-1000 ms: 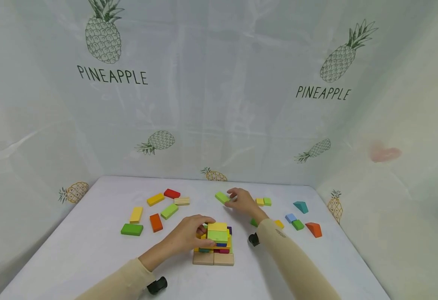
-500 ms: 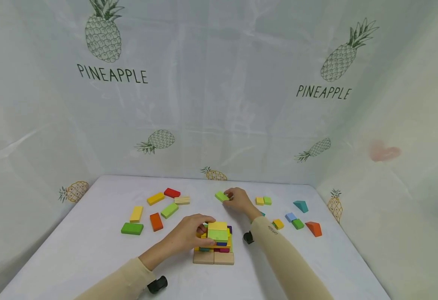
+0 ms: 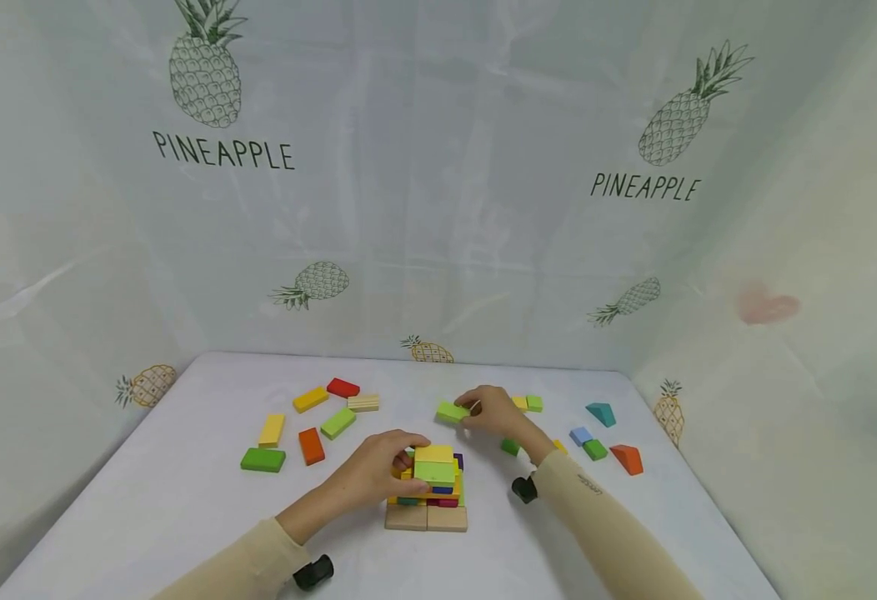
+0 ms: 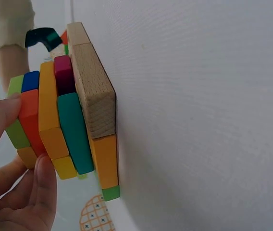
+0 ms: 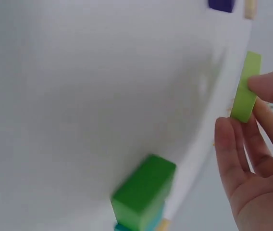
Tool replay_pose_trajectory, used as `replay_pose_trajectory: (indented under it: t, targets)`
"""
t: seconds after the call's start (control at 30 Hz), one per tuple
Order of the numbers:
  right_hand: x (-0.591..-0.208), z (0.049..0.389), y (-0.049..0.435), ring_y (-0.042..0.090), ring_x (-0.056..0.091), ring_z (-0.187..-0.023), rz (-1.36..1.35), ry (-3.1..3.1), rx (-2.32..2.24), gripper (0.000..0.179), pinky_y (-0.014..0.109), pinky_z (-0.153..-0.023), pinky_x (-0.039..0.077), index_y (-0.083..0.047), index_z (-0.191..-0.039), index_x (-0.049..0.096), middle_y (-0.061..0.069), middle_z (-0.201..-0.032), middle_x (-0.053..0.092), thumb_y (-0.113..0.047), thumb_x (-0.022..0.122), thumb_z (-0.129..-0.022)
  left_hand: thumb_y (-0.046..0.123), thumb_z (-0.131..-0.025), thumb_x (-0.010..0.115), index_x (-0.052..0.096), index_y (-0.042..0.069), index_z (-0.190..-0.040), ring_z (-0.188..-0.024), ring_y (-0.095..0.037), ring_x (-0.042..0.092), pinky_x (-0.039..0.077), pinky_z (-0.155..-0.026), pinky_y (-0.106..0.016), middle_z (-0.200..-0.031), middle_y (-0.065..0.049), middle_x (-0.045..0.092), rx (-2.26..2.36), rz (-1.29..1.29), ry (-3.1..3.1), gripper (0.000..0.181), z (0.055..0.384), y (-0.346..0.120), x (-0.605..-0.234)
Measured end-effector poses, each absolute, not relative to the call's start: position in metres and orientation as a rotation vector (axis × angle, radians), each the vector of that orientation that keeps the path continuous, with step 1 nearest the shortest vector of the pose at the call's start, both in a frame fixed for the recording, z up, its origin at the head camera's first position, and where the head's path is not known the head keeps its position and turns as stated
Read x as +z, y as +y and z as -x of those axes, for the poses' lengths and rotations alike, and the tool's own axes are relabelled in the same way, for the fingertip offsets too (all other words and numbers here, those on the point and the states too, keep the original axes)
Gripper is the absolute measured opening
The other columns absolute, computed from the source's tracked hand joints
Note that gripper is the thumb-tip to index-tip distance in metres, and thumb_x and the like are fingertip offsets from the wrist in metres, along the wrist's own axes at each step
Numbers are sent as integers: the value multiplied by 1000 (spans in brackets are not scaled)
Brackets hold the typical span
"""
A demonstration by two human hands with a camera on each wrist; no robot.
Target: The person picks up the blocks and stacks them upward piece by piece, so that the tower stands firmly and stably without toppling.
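Observation:
A layered stack of wooden blocks (image 3: 447, 518) stands near the table's front, plain wood at its base and yellow and light green on top. My left hand (image 3: 369, 473) holds the stack's upper layers from the left. In the left wrist view, its thumb lies near the light green and red-orange blocks (image 4: 30, 115), with fingertips against the red-orange one. Beyond the stack, my right hand (image 3: 493, 412) pinches a light green rectangular block (image 3: 451, 412). The right wrist view shows that block (image 5: 246, 89) between thumb and fingers, above the table.
Several loose blocks lie at left, including a green block (image 3: 263, 459) and a red-orange block (image 3: 312, 446). On the right are a teal triangular block (image 3: 601, 413), a small green block (image 3: 595, 450) and a red-orange wedge (image 3: 627, 459). A printed curtain (image 3: 438, 208) hangs behind the table.
My right hand has taken hold of the light green block and brought it slightly nearer and to the right. The left hand stays at the stack.

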State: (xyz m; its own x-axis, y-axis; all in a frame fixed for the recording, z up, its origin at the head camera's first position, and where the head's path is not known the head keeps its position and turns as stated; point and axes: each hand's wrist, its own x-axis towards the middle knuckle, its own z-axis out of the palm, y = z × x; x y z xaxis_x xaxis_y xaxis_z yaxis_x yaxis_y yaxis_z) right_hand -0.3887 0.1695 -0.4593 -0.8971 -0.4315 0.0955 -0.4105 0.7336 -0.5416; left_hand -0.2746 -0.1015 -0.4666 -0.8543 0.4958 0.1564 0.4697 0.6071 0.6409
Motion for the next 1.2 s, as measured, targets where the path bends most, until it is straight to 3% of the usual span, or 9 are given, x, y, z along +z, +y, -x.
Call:
replay_pose_trajectory:
  t: [0.3,0.57,0.83,0.97,1.2]
  targets:
    - [-428,342,184,15,65,-94,953,2866,-942,33,28,-82,60,-10,-125,77,-1,-112,73,-11,81,-93,43,-86,90,68,19,-138,-95,-5,62,59,-86,-23,-125,6,66,1111,-868,2804,62,274,-101,-470]
    - [-419,311,180,21,66,-95,1118,2727,-1068,32,33,-88,63,-9,-126,76,0,-112,71,-6,77,-94,44,-85,90,66,18,-140,-95,-4,61,58,-85,-22,-122,7,65,1142,-874,2805,65,273,-103,-471]
    - [-423,299,170,22,66,-95,1170,2666,-1076,32,35,-89,63,-9,-125,76,0,-114,71,-3,76,-94,43,-83,92,56,14,-150,-97,-6,64,59,-86,-23,-131,-1,68,1200,-802,2783,81,273,-102,-471]
    - [-427,296,165,22,67,-96,1168,2661,-1084,31,33,-90,63,-9,-125,75,0,-112,70,-5,77,-94,41,-84,92,55,15,-149,-97,-6,65,59,-86,-23,-131,-3,68,1214,-805,2781,80,272,-102,-470]
    - [-435,293,162,29,69,-99,1114,2643,-1189,31,41,-92,63,-8,-126,75,2,-112,70,-11,80,-95,39,-84,92,57,17,-146,-96,-7,64,59,-85,-23,-130,-2,68,1207,-821,2793,75,270,-101,-470]
